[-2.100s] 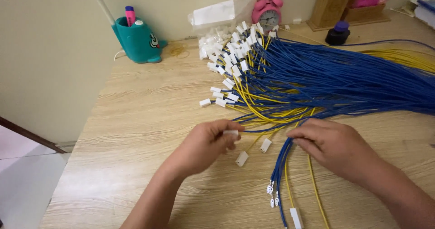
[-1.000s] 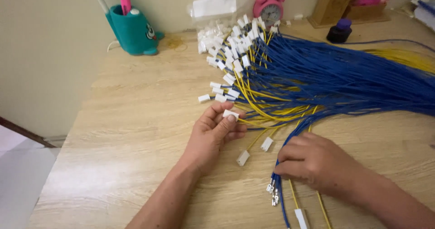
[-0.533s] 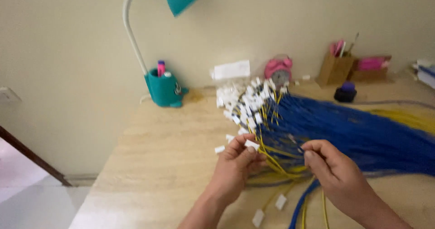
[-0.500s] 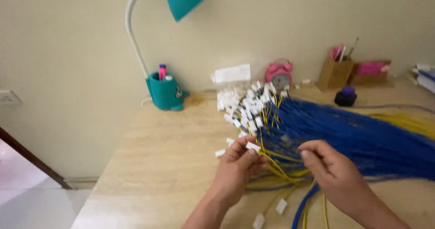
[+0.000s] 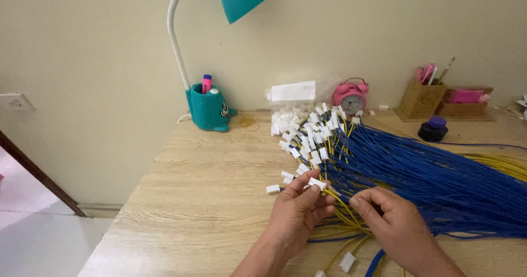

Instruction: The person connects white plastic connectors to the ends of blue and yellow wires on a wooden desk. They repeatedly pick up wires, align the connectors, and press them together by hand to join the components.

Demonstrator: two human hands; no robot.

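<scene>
my left hand (image 5: 296,211) pinches a white plug (image 5: 317,184) above the table (image 5: 208,200), its yellow wire (image 5: 341,200) running right and down into my right hand (image 5: 392,219), closed on it, just beside.

Left hand (image 5: 296,214): moved from the near worktop (image 5: 208,200) up and farther, now level with the fanned bundle, white connector (image 5: 317,184) pinched at its fingers.
Right hand (image 5: 392,227): lifted off the near blue cable ends, now closed on a yellow wire (image 5: 341,198) just right of the left hand.
</scene>
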